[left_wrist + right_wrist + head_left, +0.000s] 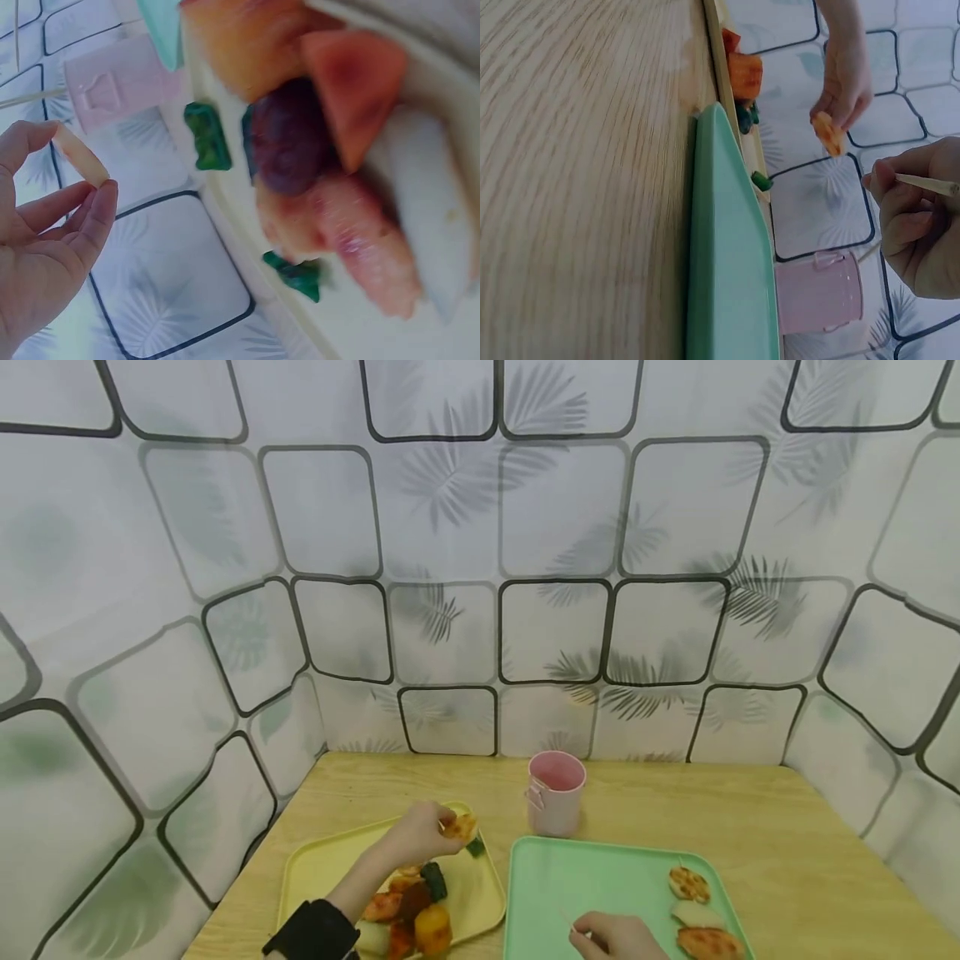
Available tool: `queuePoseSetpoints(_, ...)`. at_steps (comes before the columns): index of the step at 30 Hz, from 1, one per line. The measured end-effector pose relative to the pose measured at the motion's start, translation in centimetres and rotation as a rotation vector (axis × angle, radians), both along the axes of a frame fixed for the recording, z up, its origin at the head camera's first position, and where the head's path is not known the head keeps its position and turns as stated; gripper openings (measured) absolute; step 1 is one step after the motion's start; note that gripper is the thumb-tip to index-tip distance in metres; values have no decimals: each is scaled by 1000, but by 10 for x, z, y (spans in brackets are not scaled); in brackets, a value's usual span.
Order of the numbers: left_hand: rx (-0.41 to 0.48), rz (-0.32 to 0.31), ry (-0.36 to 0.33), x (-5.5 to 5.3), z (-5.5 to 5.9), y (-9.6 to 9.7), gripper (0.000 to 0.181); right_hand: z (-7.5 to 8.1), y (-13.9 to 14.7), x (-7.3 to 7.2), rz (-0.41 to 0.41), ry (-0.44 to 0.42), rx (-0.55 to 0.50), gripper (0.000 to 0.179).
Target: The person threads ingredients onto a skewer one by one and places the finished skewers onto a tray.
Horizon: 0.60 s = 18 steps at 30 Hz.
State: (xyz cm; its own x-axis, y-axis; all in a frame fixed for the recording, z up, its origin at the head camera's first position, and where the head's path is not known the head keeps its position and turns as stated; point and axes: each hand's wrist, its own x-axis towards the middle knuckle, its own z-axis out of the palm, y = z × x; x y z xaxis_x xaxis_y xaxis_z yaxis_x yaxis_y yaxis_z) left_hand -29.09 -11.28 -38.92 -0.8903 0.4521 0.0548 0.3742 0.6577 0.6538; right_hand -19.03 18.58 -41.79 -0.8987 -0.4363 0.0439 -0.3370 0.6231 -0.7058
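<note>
My left hand (420, 832) is over the far right part of the yellow tray (483, 906), pinching a thin, pale food slice with browned patches (463, 828) between thumb and fingertips. Its narrow edge shows as a pale slice (82, 157) in the left wrist view. Below lie a dark green piece (434, 882), a yellow-orange chunk (432, 930), reddish pieces and a white piece (431, 202). At the green tray's (581, 881) near side, my right hand (618, 935) grips a thin wooden stick (926, 184) between thumb and fingers.
On the green tray's right side lie a browned round slice (689, 884), a pale slice (696, 913) and an orange-brown piece (711, 942) in a row. A pink bucket (555, 806) stands behind the trays. Patterned curtains (450, 635) surround the wooden table (795, 852).
</note>
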Motion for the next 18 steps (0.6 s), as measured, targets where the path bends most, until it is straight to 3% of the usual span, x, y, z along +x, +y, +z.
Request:
queuePoseSetpoints(3,-22,4,55,-2,5,2,16,3,-13,-3,85,14,-14,16)
queuePoseSetpoints(6,-36,-4,104,-3,5,4,22,4,-22,-5,134,48,-17,16)
queuePoseSetpoints(11,-20,-34,76,-3,3,8,20,3,-30,-7,182,100,18,13)
queuePoseSetpoints(18,-44,-40,42,-4,5,8,40,0,-31,-10,189,110,40,13)
